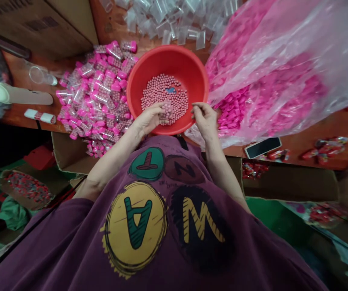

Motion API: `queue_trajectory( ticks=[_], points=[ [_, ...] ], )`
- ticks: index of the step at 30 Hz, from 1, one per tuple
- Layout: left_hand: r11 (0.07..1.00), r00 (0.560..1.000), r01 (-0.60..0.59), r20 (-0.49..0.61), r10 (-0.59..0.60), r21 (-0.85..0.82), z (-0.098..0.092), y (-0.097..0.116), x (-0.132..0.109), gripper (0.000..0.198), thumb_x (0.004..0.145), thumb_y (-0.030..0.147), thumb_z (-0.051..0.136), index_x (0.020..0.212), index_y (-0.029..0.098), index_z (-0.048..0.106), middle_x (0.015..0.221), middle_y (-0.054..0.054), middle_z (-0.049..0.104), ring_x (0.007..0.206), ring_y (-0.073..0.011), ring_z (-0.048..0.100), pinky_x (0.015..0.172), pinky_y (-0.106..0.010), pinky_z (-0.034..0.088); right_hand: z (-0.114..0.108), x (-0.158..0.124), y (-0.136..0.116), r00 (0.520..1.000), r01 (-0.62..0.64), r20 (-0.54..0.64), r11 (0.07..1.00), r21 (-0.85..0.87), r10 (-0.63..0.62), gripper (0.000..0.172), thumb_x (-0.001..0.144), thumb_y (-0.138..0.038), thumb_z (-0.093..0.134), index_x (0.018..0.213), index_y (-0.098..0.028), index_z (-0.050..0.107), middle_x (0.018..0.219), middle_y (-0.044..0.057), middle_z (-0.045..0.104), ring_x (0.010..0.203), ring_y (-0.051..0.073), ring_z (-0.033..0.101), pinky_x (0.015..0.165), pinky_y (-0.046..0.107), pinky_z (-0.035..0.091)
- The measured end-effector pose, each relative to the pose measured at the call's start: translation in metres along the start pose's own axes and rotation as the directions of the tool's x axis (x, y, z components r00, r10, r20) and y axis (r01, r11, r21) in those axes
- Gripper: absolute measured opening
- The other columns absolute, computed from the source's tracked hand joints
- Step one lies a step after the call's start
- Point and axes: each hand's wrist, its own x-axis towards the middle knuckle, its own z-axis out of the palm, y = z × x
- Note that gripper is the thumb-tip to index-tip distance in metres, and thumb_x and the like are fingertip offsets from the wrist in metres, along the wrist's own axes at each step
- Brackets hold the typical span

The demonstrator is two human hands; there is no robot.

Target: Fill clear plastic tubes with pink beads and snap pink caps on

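A red bowl holds many pink beads and a small blue piece. Over its near left side, my left hand is closed round a clear vial with pink beads in it. My right hand is at the bowl's right rim, fingers bent and thumb near the fingertips; whether anything small is between them cannot be made out. Left of the bowl lies a heap of filled vials with pink caps. Loose pink caps spill from a plastic bag on the right.
Empty clear vials lie behind the bowl. A cardboard box stands at the back left, near a white-capped bottle. A phone and red wrapped pieces are at the right. Open boxes sit below the table edge.
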Motion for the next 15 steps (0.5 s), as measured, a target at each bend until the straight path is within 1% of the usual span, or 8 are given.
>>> queue_trajectory(
  ticks=[2, 4, 6, 8, 10, 12, 14, 15],
  points=[
    [0.999, 1.0, -0.024, 0.021, 0.024, 0.029, 0.002, 0.003, -0.002, 0.04, 0.089, 0.039, 0.073, 0.126, 0.026, 0.076, 0.107, -0.007, 0.081, 0.109, -0.0252, 0.077, 0.094, -0.039, 0.061, -0.022, -0.004, 0.02, 0.989, -0.032, -0.148, 0.999, -0.003, 0.031, 0.043, 0.101, -0.064, 0.058, 0.118, -0.027, 0.074, 0.094, 0.003, 0.072, 0.083, 0.021, 0.07, 0.083, 0.038, 0.063],
    [0.998, 0.999, -0.04, 0.013, 0.04, 0.047, 0.005, 0.007, -0.006, 0.03, 0.092, 0.046, 0.073, 0.115, 0.027, 0.077, 0.097, -0.006, 0.078, 0.111, -0.0261, 0.077, 0.094, -0.038, 0.06, -0.043, -0.009, 0.043, 0.964, -0.098, -0.253, 0.994, -0.043, 0.084, 0.05, 0.101, -0.067, 0.051, 0.12, -0.027, 0.072, 0.094, 0.004, 0.071, 0.084, 0.022, 0.07, 0.082, 0.039, 0.064],
    [0.998, 0.999, -0.044, 0.02, 0.044, 0.042, 0.01, 0.01, -0.008, 0.02, 0.09, 0.043, 0.074, 0.102, 0.027, 0.077, 0.089, -0.004, 0.075, 0.101, -0.0228, 0.075, 0.088, -0.034, 0.059, -0.06, -0.015, 0.063, 0.938, -0.192, -0.315, 0.974, -0.124, 0.145, 0.051, 0.101, -0.063, 0.046, 0.119, -0.024, 0.072, 0.099, 0.007, 0.074, 0.092, 0.024, 0.071, 0.089, 0.04, 0.065],
    [0.999, 0.998, -0.045, 0.049, 0.045, 0.006, 0.015, 0.011, -0.008, 0.013, 0.086, 0.037, 0.075, 0.093, 0.026, 0.076, 0.085, -0.003, 0.073, 0.087, -0.0184, 0.071, 0.079, -0.031, 0.057, -0.068, -0.02, 0.076, 0.917, -0.281, -0.347, 0.936, -0.211, 0.197, 0.049, 0.1, -0.053, 0.044, 0.119, -0.019, 0.073, 0.108, 0.012, 0.078, 0.104, 0.026, 0.073, 0.099, 0.042, 0.064],
    [0.999, 0.998, -0.047, 0.029, 0.048, -0.014, 0.021, 0.011, -0.007, 0.008, 0.084, 0.033, 0.074, 0.086, 0.026, 0.075, 0.08, -0.002, 0.071, 0.075, -0.0151, 0.064, 0.07, -0.028, 0.054, -0.067, -0.022, 0.08, 0.908, -0.339, -0.342, 0.903, -0.266, 0.241, 0.046, 0.099, -0.041, 0.043, 0.121, -0.014, 0.074, 0.116, 0.016, 0.081, 0.111, 0.026, 0.075, 0.105, 0.042, 0.062],
    [0.999, 0.999, -0.044, -0.029, 0.045, 0.017, 0.025, 0.01, -0.005, 0.006, 0.082, 0.031, 0.073, 0.079, 0.026, 0.073, 0.075, -0.001, 0.07, 0.068, -0.0139, 0.059, 0.063, -0.026, 0.05, -0.059, -0.02, 0.078, 0.911, -0.362, -0.31, 0.887, -0.287, 0.271, 0.041, 0.1, -0.03, 0.045, 0.123, -0.012, 0.074, 0.121, 0.018, 0.082, 0.115, 0.025, 0.076, 0.109, 0.04, 0.061],
    [0.997, 0.998, -0.045, -0.052, 0.048, 0.06, 0.027, 0.009, -0.004, 0.007, 0.081, 0.031, 0.074, 0.076, 0.026, 0.071, 0.073, -0.001, 0.07, 0.066, -0.0143, 0.059, 0.061, -0.027, 0.05, -0.049, -0.011, 0.074, 0.917, -0.355, -0.294, 0.888, -0.291, 0.27, 0.034, 0.101, -0.021, 0.048, 0.12, -0.013, 0.074, 0.126, 0.017, 0.082, 0.118, 0.024, 0.076, 0.113, 0.038, 0.058],
    [0.997, 0.998, -0.049, -0.041, 0.051, 0.067, 0.027, 0.009, -0.004, 0.006, 0.08, 0.031, 0.075, 0.077, 0.026, 0.072, 0.074, -0.002, 0.071, 0.067, -0.0144, 0.059, 0.062, -0.027, 0.051, -0.044, -0.004, 0.073, 0.909, -0.359, -0.319, 0.892, -0.273, 0.268, 0.03, 0.102, -0.018, 0.05, 0.119, -0.014, 0.074, 0.128, 0.017, 0.082, 0.119, 0.023, 0.076, 0.115, 0.036, 0.057]
  ],
)
